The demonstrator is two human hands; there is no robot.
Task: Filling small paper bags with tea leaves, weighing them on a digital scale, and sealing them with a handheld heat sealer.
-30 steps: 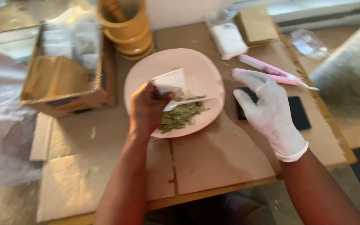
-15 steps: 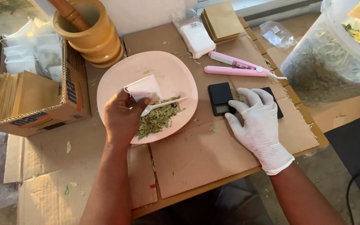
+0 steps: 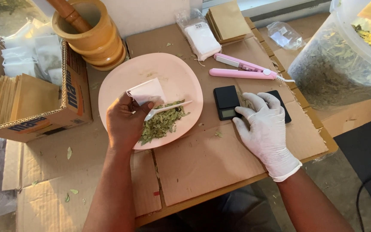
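My bare left hand rests on a pink plate and grips a small white paper bag together with a white plastic spoon. A pile of dried green leaves lies on the plate just right of that hand. My right hand, in a white glove, lies flat with fingers spread over a small black digital scale, holding nothing.
A pink flat-iron style sealer lies behind the scale. A wooden mortar with pestle, a cardboard box of brown and white bags, stacked brown envelopes, a packet of white bags and a clear tub of dried leaves surround the cardboard-covered table.
The view has shifted, bringing the tub of leaves into sight. My gloved right hand has come down from the air onto the black scale. My left hand keeps the bag and spoon on the plate.
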